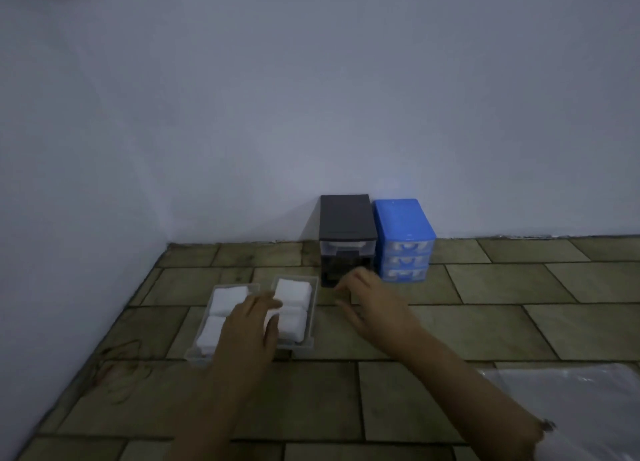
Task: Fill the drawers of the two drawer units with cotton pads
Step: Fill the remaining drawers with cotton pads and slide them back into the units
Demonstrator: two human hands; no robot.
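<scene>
Clear plastic makes up the 2 loose drawers lying side by side on the tiled floor (485, 325): the left drawer (199, 351) and the right drawer (313, 308), both shallow rectangular trays. Each holds soft, white, pillowy cotton pads (292, 292) stacked in 2 squarish bundles, near and far.

The left hand (247, 325) reaches forward, palm down, over the gap between the 2 drawers. Its fingers (268, 301) are loosely spread and lie across the pads; the blur keeps me from telling whether they pinch a pad or only rest on it. Its forearm runs back toward the lower edge of the view.

The right hand (369, 303) hovers low over the floor, just right of the right drawer and close in front of the black drawer unit (346, 225). Its fingers are slightly curled and apart, thumb stretched toward the left; they hold nothing that I can make out.

Just beyond the right fingers, the black unit is a boxy, matte plastic frame standing against the pale wall (311, 96). A clear drawer sits in its top slot, and the dark space below is open. Touching its right side stands the blue drawer unit (403, 223), glossy plastic with 3 clear drawers, all pushed in.

The floor is brownish stone-like tile with dark joints. Behind the right forearm, at the lower right corner, lies a crinkled clear plastic bag (588, 401).
</scene>
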